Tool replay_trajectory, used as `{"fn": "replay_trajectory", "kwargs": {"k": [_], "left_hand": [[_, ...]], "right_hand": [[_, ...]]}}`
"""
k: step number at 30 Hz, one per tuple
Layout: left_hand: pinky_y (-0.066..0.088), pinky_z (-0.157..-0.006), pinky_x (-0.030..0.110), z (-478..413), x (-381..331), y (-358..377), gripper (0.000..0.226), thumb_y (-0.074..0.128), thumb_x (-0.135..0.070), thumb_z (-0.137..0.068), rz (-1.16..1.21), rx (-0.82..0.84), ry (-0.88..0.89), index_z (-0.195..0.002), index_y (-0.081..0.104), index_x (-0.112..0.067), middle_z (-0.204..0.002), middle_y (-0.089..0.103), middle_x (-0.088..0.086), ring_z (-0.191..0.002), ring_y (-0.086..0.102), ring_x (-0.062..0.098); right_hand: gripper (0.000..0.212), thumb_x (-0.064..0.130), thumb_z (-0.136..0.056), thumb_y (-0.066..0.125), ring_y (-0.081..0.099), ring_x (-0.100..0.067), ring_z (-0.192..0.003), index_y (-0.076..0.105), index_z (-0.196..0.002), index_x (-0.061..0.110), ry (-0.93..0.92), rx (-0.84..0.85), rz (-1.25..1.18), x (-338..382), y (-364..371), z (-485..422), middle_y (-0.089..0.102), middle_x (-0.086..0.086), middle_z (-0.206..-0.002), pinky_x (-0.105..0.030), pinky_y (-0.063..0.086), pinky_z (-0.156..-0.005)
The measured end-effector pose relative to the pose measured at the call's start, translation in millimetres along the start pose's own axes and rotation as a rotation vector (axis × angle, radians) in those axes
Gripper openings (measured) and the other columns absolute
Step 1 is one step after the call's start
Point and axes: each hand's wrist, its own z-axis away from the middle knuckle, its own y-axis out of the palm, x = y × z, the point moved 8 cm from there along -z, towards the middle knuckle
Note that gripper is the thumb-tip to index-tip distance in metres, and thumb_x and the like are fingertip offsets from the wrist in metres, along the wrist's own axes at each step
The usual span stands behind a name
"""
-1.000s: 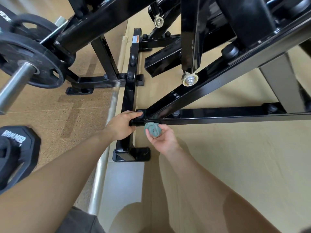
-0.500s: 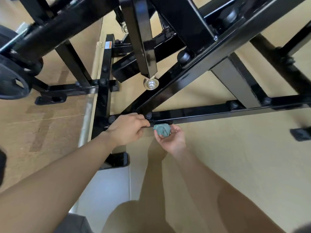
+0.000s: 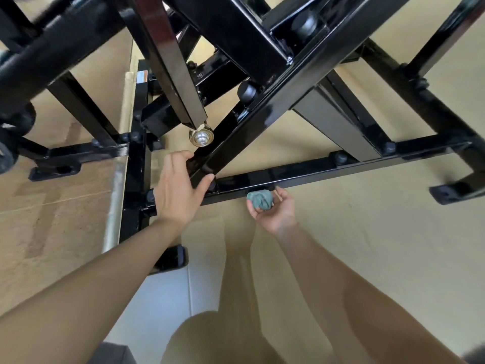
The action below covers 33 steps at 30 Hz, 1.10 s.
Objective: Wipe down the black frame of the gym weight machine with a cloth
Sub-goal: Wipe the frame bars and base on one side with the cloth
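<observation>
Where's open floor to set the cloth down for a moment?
Open tan floor lies right of the right hand and its cloth, on the near side of the low crossbar. Crowded: around the left hand, where the diagonal beam meets the bars.

I see the glossy black steel tube frame (image 3: 301,174) of the weight machine: a low horizontal rail near the floor, a diagonal beam rising from it toward upper right, bolted joints. A balled-up grey-green cloth (image 3: 259,200) presses against the rail's near underside edge, mid-span.
</observation>
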Motion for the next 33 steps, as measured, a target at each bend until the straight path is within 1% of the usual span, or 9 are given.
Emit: {"fn": "replay_trajectory", "kwargs": {"k": [8, 12, 18, 19, 22, 23, 26, 27, 33], "left_hand": [[0.053, -0.066, 0.041, -2.2, 2.5, 5.4, 0.045, 0.072, -0.043, -0.089, -0.095, 0.006, 0.037, -0.122, 0.054, -0.019, -0.112, 0.059, 0.003, -0.101, 0.061, 0.024], [0.044, -0.062, 0.038, -0.7, 2.3, 7.6, 0.043, 0.070, -0.044, -0.091, -0.114, 0.002, 0.027, -0.122, 0.054, -0.020, -0.112, 0.058, 0.003, -0.100, 0.060, 0.027], [0.042, -0.060, 0.037, -3.6, -0.9, 5.9, 0.043, 0.071, -0.044, -0.090, -0.147, 0.026, 0.055, -0.120, 0.052, -0.019, -0.110, 0.057, 0.004, -0.097, 0.061, 0.028], [0.041, -0.060, 0.037, -4.3, -1.5, 5.2, 0.042, 0.071, -0.043, -0.090, -0.149, 0.030, 0.057, -0.119, 0.052, -0.019, -0.109, 0.057, 0.004, -0.095, 0.061, 0.028], [0.040, -0.061, 0.036, -6.3, -3.5, 3.4, 0.042, 0.072, -0.042, -0.090, -0.158, 0.052, 0.049, -0.118, 0.051, -0.018, -0.108, 0.056, 0.005, -0.094, 0.061, 0.030], [0.040, -0.061, 0.036, -6.7, -4.5, 2.8, 0.042, 0.072, -0.041, -0.090, -0.161, 0.062, 0.048, -0.118, 0.051, -0.018, -0.109, 0.056, 0.005, -0.095, 0.061, 0.030], [0.042, -0.062, 0.037, -7.0, -7.0, -0.8, 0.040, 0.070, -0.039, -0.092, -0.175, 0.083, 0.050, -0.120, 0.051, -0.018, -0.112, 0.057, 0.006, -0.097, 0.062, 0.031], [0.043, -0.062, 0.037, -6.7, -7.3, -2.2, 0.039, 0.067, -0.039, -0.094, -0.183, 0.089, 0.050, -0.122, 0.051, -0.018, -0.114, 0.057, 0.006, -0.097, 0.062, 0.031], [0.038, -0.060, 0.035, -9.9, -10.1, -10.2, 0.036, 0.060, -0.046, -0.097, -0.226, 0.109, 0.074, -0.120, 0.056, -0.019, -0.112, 0.062, 0.005, -0.093, 0.064, 0.029]], "right_hand": [[0.024, 0.031, -0.094, 0.059, 0.063, -0.035, -0.111, 0.060, -0.110, 0.014, -0.068, -0.035, -0.048, 19.8, -2.6, 6.9, 0.058, -0.016, -0.126, -0.045, 0.055, -0.093], [0.021, 0.032, -0.096, 0.055, 0.064, -0.032, -0.113, 0.062, -0.109, 0.016, -0.114, -0.065, -0.089, 38.6, -7.9, 14.9, 0.058, -0.013, -0.126, -0.045, 0.052, -0.098], [0.020, 0.028, -0.097, 0.049, 0.062, -0.025, -0.105, 0.062, -0.097, 0.012, -0.201, -0.118, -0.109, 74.0, -11.2, 26.9, 0.060, -0.009, -0.110, -0.036, 0.050, -0.101], [0.020, 0.028, -0.097, 0.049, 0.063, -0.025, -0.100, 0.061, -0.097, 0.012, -0.199, -0.120, -0.104, 75.2, -10.9, 27.7, 0.061, -0.009, -0.107, -0.034, 0.052, -0.097], [0.022, 0.027, -0.098, 0.047, 0.063, -0.020, -0.069, 0.057, -0.086, 0.011, -0.109, -0.086, -0.077, 58.2, -5.2, 28.5, 0.060, -0.006, -0.080, -0.029, 0.057, -0.067], [0.022, 0.026, -0.098, 0.047, 0.063, -0.019, -0.068, 0.058, -0.088, 0.010, -0.074, -0.078, -0.072, 48.1, -2.8, 28.7, 0.060, -0.006, -0.079, -0.029, 0.058, -0.067], [0.029, 0.028, -0.099, 0.051, 0.065, -0.022, -0.095, 0.062, -0.116, 0.007, -0.004, -0.079, 0.000, 18.0, 1.1, 25.2, 0.064, -0.009, -0.110, -0.031, 0.053, -0.098], [0.033, 0.031, -0.100, 0.051, 0.064, -0.022, -0.101, 0.061, -0.121, 0.007, 0.019, -0.067, 0.023, 8.8, 3.9, 25.5, 0.063, -0.009, -0.116, -0.031, 0.050, -0.103], [0.045, 0.037, -0.102, 0.047, 0.062, -0.024, -0.107, 0.057, -0.135, 0.008, -0.044, -0.120, 0.118, 10.6, 14.8, 38.1, 0.060, -0.010, -0.129, -0.032, 0.049, -0.105]]}}
